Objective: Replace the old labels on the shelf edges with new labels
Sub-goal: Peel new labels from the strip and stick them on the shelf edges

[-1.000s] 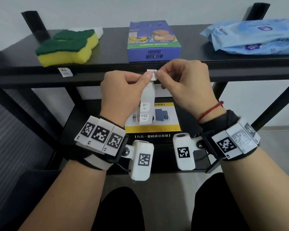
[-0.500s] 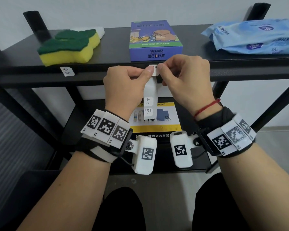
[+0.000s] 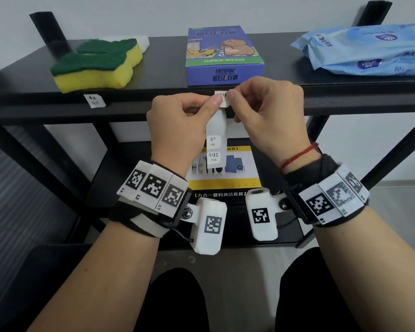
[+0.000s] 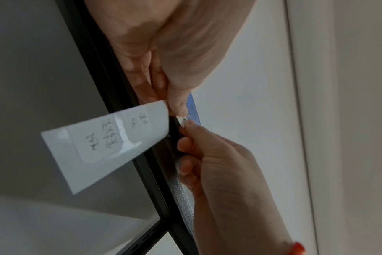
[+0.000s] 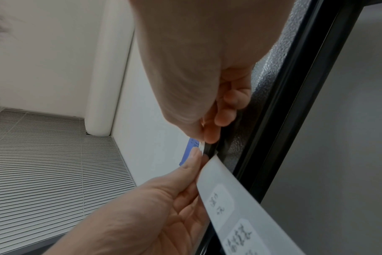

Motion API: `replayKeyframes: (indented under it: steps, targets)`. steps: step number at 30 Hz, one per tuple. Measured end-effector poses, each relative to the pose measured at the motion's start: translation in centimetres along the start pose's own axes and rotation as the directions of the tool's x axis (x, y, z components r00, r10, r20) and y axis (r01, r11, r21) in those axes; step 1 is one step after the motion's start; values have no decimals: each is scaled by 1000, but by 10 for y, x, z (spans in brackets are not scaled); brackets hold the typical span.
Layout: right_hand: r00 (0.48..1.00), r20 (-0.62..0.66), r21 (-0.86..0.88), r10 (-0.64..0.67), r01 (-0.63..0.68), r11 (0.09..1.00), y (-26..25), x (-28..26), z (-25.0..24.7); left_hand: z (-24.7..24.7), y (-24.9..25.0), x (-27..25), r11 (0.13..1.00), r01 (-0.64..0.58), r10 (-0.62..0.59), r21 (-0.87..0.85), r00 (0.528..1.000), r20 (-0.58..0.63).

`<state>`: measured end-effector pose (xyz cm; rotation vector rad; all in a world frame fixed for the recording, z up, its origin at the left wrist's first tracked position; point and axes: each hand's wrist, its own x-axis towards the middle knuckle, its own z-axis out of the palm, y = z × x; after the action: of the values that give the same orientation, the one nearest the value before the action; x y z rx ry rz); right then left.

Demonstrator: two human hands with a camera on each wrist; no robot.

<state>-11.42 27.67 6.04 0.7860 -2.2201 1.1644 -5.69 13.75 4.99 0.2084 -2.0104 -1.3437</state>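
Black metal shelf unit (image 3: 345, 92), two tiers visible, slanted uprights at the sides.

Top tier, left to right: yellow sponge with green scouring face (image 3: 96, 65); blue-purple boxed game with a cartoon animal (image 3: 224, 55), standing at the front edge; pale blue pack of wet wipes (image 3: 369, 53).

Front edge of top tier: small handwritten white label (image 3: 94, 101) stuck below the sponge.

Lower tier: flat yellow-and-black cleaning kit box (image 3: 244, 178), partly hidden.
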Motion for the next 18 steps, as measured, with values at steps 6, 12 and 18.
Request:
replayKeyframes:
  steps: [6,12,18]
  targets:
    - [1000,16,27,-5,5,1000,3,-1,-2,-1,-1,-1,999,-32,32,-1,999,9]
    - [1000,2,21,4,-4,1000,2,1,0,-1,-1,1,1000,-9,9,0,1000,3]
    - [1000,7,-39,10,-10,999,-2,4,0,0,-1,2,1000,29,-29,10,1000,6]
